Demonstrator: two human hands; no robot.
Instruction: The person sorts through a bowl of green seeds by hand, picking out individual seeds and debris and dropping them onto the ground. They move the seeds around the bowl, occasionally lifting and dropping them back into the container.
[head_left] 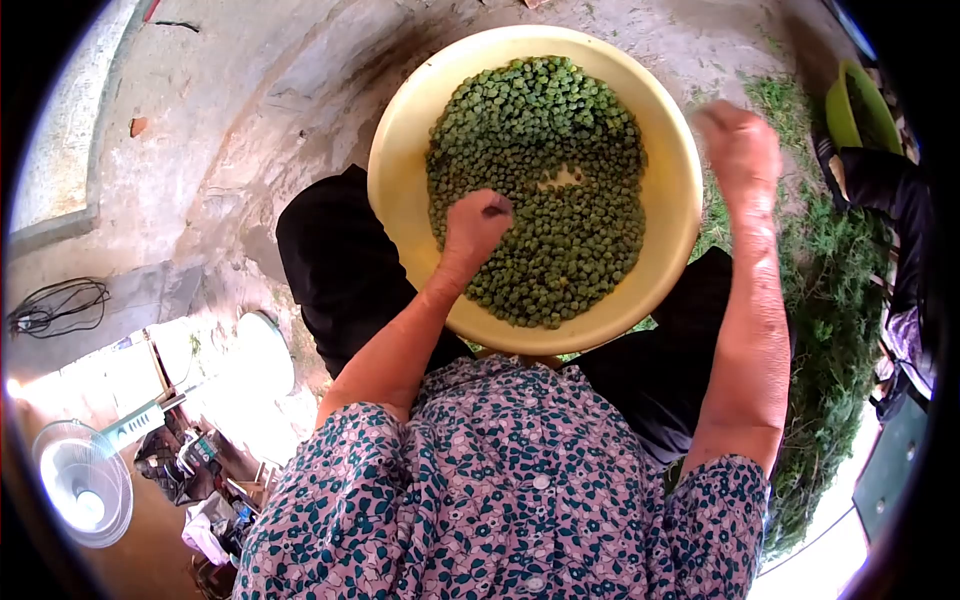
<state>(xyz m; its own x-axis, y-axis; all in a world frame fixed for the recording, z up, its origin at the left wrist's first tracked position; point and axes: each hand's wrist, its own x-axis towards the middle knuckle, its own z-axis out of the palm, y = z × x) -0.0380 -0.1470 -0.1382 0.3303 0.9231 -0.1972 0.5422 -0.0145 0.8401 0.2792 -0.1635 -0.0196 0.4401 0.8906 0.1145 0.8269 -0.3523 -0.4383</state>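
While you sit with the yellow basin balanced across your knees at 12 o'clock, your left hand rests in the green peas. Its fingers are curled together, tips sunk among them and apparently pinched on a few. Your right hand hangs raised beyond the rim at 2 o'clock. It is blurred and looks bunched, but whether its fingers grip anything cannot be told.

The work looks like picking through the peas, and it probably goes best with shallow raking. Draw a thin layer towards the bare patch near the middle so each pea shows singly. Keep the basin level, because small, smooth, round peas roll readily towards the low side.

The basin is glossy plastic, round and shallow, with a wide sloping wall. The peas are matt, mostly mid-green with some paler ones, and lie several deep. A soft floral blouse covers your arms to the elbow, above black trousers. Rough, cracked concrete ground lies at 10 o'clock, and feathery cut greenery is heaped at 3 o'clock.
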